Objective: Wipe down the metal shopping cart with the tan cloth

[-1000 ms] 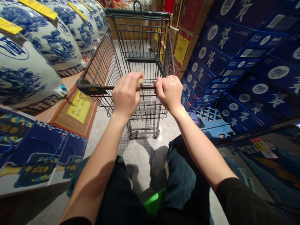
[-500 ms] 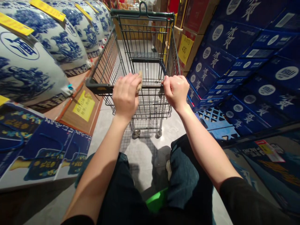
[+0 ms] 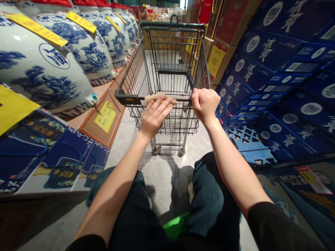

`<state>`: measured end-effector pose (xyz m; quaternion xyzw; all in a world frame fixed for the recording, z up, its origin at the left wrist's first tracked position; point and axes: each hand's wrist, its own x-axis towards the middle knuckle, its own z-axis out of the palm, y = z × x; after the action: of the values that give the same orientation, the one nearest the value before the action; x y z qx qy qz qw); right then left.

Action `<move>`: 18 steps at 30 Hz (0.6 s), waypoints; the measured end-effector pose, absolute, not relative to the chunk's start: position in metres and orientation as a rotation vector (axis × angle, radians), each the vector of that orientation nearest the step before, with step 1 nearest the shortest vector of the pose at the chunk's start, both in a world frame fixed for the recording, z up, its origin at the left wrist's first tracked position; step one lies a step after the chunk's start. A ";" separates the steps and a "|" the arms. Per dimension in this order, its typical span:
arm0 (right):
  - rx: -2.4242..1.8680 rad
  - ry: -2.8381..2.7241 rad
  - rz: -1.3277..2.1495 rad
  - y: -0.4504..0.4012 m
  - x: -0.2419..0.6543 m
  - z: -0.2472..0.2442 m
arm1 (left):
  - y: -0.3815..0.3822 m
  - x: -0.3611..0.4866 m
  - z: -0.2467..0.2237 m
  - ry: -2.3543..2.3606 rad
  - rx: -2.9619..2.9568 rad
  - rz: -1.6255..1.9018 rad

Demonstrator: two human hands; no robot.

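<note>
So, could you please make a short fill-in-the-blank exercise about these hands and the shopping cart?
1. The right hand is closed around the ____ of the wire shopping cart.
2. Unlike the right hand, the left hand is ____, with its fingers stretched out.
3. On the left, the white porcelain jars have ____ painted patterns.
4. On the right, the yellow sign shows the number ____.

Missing words: handle; open; blue; 430

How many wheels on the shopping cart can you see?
2: a left caster and a right caster, both on the floor under the near end of the wire shopping cart; any other wheels may be hidden.
</note>
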<state>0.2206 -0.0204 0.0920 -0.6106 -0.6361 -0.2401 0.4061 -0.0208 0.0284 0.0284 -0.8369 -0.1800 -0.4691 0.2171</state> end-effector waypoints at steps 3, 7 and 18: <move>-1.556 -1.572 -0.605 -0.018 0.227 0.091 | 0.034 -0.037 0.027 -0.583 -2.290 -1.357; -1.550 -1.520 -0.596 -0.016 0.234 0.091 | 0.026 -0.026 0.020 -0.501 -2.463 -1.159; -1.549 -1.512 -0.583 -0.016 0.234 0.090 | 0.028 -0.049 0.001 -0.582 -2.401 -1.281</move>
<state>0.2342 -0.0161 0.0902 -0.6222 -0.6074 -0.2343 0.4348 -0.0494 0.0283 0.0013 -0.8489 -0.2059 -0.4529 0.1787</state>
